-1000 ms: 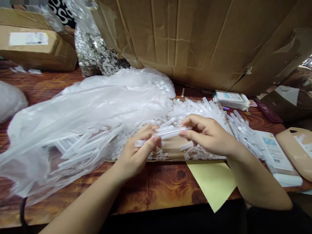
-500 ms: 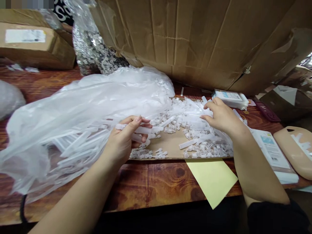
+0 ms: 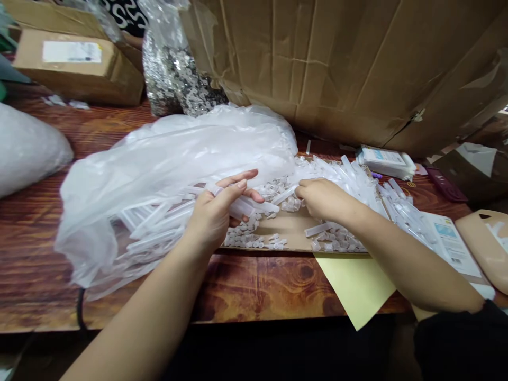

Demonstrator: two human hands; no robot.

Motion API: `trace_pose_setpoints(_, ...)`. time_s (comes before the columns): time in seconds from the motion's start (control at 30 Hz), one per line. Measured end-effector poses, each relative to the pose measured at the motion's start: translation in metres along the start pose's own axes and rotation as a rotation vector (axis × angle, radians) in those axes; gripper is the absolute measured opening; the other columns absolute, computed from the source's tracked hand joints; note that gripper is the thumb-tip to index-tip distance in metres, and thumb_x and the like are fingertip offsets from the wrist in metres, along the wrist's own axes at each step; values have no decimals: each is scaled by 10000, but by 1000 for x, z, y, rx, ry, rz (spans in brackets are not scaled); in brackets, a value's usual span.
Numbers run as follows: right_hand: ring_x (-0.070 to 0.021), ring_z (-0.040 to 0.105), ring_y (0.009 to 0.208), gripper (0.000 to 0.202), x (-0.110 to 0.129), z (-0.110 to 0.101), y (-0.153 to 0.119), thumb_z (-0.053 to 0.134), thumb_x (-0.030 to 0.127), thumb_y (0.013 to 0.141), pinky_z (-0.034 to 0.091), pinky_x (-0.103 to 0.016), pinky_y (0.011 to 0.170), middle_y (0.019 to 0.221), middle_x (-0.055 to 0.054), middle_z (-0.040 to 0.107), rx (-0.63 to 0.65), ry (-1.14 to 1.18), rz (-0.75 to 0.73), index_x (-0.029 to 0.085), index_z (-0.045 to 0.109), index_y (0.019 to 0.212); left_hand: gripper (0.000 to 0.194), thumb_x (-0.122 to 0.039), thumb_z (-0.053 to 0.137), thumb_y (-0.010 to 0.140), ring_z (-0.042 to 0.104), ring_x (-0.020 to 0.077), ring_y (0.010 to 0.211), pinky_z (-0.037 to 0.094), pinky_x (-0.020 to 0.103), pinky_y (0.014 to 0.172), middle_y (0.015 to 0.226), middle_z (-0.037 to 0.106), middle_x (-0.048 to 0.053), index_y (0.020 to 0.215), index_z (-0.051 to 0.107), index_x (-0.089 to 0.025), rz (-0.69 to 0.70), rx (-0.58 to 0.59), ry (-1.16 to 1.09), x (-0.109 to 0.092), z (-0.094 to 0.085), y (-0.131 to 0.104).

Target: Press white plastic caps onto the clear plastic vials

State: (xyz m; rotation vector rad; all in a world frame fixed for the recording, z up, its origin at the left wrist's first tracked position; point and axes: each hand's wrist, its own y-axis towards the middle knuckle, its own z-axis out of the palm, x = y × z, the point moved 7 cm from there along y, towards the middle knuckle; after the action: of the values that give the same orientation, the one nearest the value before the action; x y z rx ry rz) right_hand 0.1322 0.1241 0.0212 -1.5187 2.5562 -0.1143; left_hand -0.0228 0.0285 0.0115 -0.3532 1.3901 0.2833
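Note:
My left hand point(image 3: 216, 211) is wrapped round several translucent plastic tubes point(image 3: 241, 207), its index finger stretched out. Beside it lies a clear plastic bag point(image 3: 190, 153) with many tubes inside. My right hand point(image 3: 317, 198) reaches over a cardboard tray point(image 3: 293, 225), fingertips pinched together at the small clear parts; whatever they hold is too small to make out. Small clear caps point(image 3: 337, 239) and white stoppers point(image 3: 257, 242) are strewn across the tray, with more tubes at its right side.
A tall cardboard box point(image 3: 317, 63) stands behind the tray. At the right are white packs point(image 3: 452, 243) and a beige container point(image 3: 486, 248). Yellow paper point(image 3: 357, 288) hangs over the front edge. A labelled box point(image 3: 79, 66) and glittery bag point(image 3: 178, 79) sit back left.
My right hand has moved left and down from the tray's back right to its middle, its fingers closing. My left hand still holds tubes. The view has shifted left.

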Motion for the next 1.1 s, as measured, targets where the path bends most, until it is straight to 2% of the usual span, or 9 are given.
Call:
trace_pose_setpoints(0.23,-204,614,820,205,-4,15,0,553,12,826,352,-318,685,917,-114,723,-32,61,-36,133,715,865,517,-482,737,730,523,100,363,190,185,328,695,730,24,1125,649,-160,-17,54,-68,1,4,-3)
trace_pose_setpoints(0.37,-189,607,776,226,-5,21,0,535,-8,827,376,-306,674,893,-119,716,-70,115,-23,121,720,834,423,-467,734,698,516,118,344,188,174,317,638,720,7,962,534,-204,-50,72,-104,6,10,-4)
trace_pose_setpoints(0.47,-165,615,764,248,-9,17,-5,537,-37,820,417,-282,681,862,-92,710,-104,169,-20,132,716,784,423,-457,743,682,502,119,324,170,163,308,617,711,-6,878,446,-229,-76,113,-128,7,15,-5)
trace_pose_setpoints(0.53,-154,633,798,213,-9,3,-13,569,-3,851,462,-273,721,876,-68,709,-210,267,-36,147,716,814,424,-450,750,680,486,111,311,154,155,307,606,699,-14,855,432,-232,-108,151,-164,9,19,-6)
trace_pose_setpoints(0.67,-154,649,794,56,-9,-44,-45,682,194,898,528,-311,738,853,-35,697,-741,846,-177,187,710,851,362,-420,750,696,447,91,290,128,154,294,582,654,-26,811,472,-218,-164,230,-280,11,27,-9)
trace_pose_setpoints(0.73,-156,653,781,43,-3,-56,-55,708,198,878,536,-321,717,826,-26,695,-886,1025,-255,199,712,835,331,-410,754,696,428,82,281,129,157,282,564,624,-31,810,523,-202,-174,253,-337,12,29,-11)
trace_pose_setpoints(0.83,-155,662,785,72,8,-62,-59,693,145,871,546,-325,730,820,-27,698,-939,1059,-291,198,712,826,316,-396,765,691,420,75,279,152,152,270,545,593,-44,814,555,-192,-190,265,-399,13,31,-12)
trace_pose_setpoints(0.97,-158,670,790,101,14,-65,-62,667,98,877,553,-319,730,823,-43,704,-973,1002,-308,185,709,848,337,-363,760,694,437,82,292,173,138,280,550,624,-35,748,463,-212,-209,303,-399,15,39,-15)
trace_pose_setpoints(1.1,-160,683,766,80,16,-68,-65,674,127,894,562,-307,705,823,-47,732,-911,887,-331,190,721,885,348,-402,738,730,450,82,297,170,132,297,580,654,-26,763,448,-212,-194,281,-312,17,38,-17)
